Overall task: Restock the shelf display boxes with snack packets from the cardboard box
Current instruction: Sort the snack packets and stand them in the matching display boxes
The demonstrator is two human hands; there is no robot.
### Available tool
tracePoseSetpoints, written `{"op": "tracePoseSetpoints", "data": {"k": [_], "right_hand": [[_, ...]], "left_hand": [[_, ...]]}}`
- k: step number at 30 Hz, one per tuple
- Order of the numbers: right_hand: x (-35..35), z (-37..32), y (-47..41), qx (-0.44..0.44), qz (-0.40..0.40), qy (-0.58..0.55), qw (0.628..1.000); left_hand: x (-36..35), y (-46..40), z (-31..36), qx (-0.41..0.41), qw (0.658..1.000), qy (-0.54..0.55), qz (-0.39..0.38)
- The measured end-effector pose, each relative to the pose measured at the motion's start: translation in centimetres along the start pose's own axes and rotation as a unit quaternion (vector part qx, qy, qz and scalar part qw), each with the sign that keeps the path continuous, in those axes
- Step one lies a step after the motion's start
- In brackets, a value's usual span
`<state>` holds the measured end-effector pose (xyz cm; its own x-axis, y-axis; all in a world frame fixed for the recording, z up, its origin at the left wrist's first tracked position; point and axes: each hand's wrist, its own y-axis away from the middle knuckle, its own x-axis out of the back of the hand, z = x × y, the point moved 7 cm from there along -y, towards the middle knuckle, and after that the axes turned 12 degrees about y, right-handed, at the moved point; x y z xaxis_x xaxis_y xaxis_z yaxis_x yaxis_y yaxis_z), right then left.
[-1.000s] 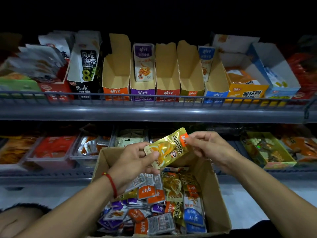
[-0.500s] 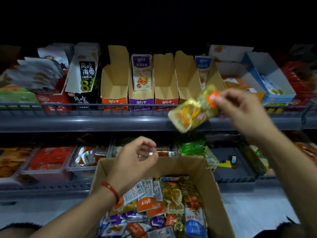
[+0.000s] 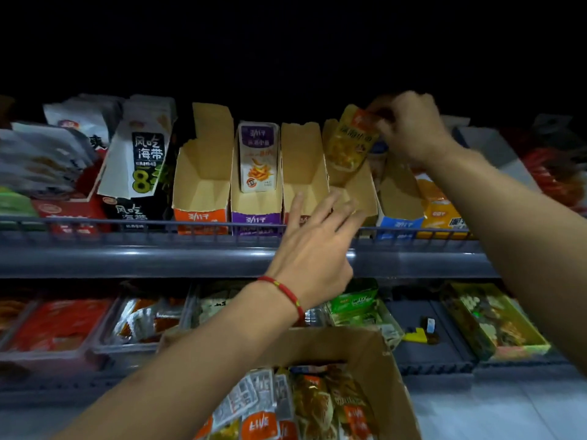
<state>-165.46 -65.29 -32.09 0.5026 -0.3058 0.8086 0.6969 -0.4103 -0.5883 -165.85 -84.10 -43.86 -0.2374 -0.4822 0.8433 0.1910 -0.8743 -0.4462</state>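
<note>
Head view, gold packet [image 3: 348, 144] pinched by right fingers [image 3: 386, 120]

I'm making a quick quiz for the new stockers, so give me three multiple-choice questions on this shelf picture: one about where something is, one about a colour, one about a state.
1. Where is the yellow packet?
A. Down in the cardboard box
B. Held up at the display boxes on the upper shelf
C. On the lower shelf

2. What colour is the front of the display box that holds one upright white packet?
A. Purple
B. Green
C. Black

3. How is the left hand?
A. Gripping a packet
B. Fist closed
C. Fingers spread, holding nothing

Answers:
1 B, the right hand pinches its top above an empty box.
2 A, its front panel is purple.
3 C, its fingers reach out toward the shelf rail.
</note>
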Motion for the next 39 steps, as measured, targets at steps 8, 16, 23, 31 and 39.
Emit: {"op": "tracePoseSetpoints", "data": {"k": [8,16,23,31,39], "right_hand": [[-4.9,-1.4,-2.6,0.008,-0.141,0.067,0.988],[-6.4,-1.0,-5.0,0.011,-0.160,0.071,0.984],[-6.7,-0.9,-5.6,0.019,-0.127,0.105,0.986],[-6.8,-1.2,-5.4,0.012,-0.066,0.125,0.990],[-4.0,-1.8,-0.2,0.056,0.045,0.124,0.990]], "left_hand": [[-0.7,0.1,-0.1,-0.011,0.999,0.037,-0.002],[-0.7,0.2,-0.2,-0.011,0.999,0.044,0.004],[-0.6,0.2,0.0,-0.009,0.999,0.043,0.000],[-0.7,0.3,0.2,0.009,0.999,0.035,-0.011],[0.7,2.0,0.3,0.005,0.996,0.085,0.028]]}}
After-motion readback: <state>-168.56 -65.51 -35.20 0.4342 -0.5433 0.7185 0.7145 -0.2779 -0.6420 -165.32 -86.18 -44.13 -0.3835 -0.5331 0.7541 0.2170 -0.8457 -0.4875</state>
